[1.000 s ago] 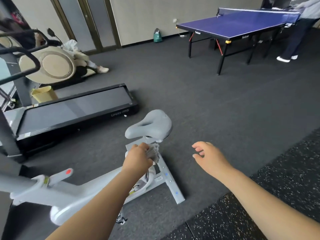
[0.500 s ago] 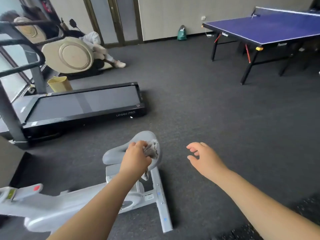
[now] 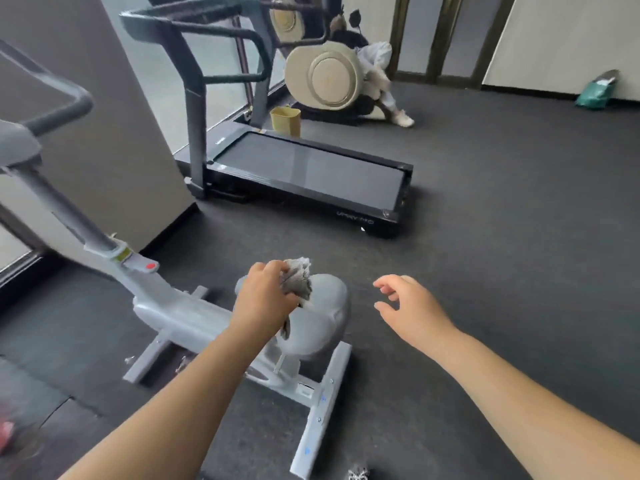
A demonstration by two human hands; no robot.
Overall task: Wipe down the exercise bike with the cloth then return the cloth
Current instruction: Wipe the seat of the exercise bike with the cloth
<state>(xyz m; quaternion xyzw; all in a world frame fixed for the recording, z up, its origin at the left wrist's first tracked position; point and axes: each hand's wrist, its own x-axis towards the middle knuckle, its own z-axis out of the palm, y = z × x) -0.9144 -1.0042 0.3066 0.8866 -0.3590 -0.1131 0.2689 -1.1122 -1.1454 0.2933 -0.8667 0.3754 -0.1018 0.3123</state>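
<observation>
The light grey exercise bike (image 3: 166,306) stands in front of me, its handlebar post rising to the upper left and its grey saddle (image 3: 325,313) at centre. My left hand (image 3: 266,299) is shut on a crumpled grey patterned cloth (image 3: 298,278) and presses it on the saddle's top front. My right hand (image 3: 408,306) hovers to the right of the saddle, fingers apart and holding nothing. The bike's rear floor bar (image 3: 322,414) shows below the saddle.
A black treadmill (image 3: 304,171) stands behind the bike, with a yellow bin (image 3: 285,121) beyond it. A person sits by a beige round machine (image 3: 325,77) at the back. A grey pillar (image 3: 104,116) rises at left. A green bag (image 3: 594,93) lies by the far wall.
My view has swung left, so the ping-pong table is gone from view and the pillar has appeared. My left hand has moved the cloth from the seat post up onto the saddle.
</observation>
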